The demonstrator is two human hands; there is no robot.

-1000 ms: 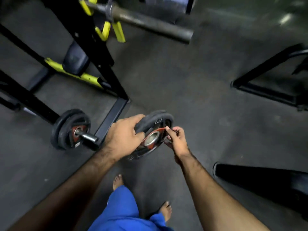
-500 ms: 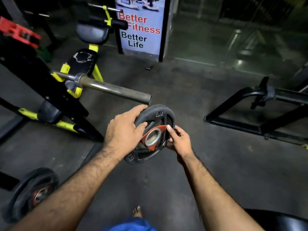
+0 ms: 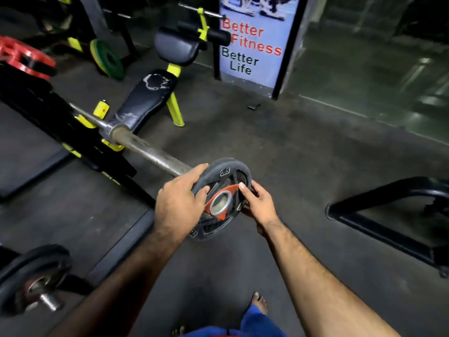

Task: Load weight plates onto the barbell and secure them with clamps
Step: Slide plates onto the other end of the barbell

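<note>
Fingers of both my left hand (image 3: 181,203) and right hand (image 3: 258,203) grip one small weight plate (image 3: 222,178) at the bare barbell (image 3: 150,154) tip: nothing loaded, clamps pending.

The weight plate (image 3: 222,199), a black disc marked 2.5 with a red hub and metal bore, is held upright at the end of the worn steel barbell (image 3: 148,152), which is racked.

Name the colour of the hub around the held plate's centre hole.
Red-orange, ringing a silver bore, on the black weight plate; clearest in the head view.
</note>
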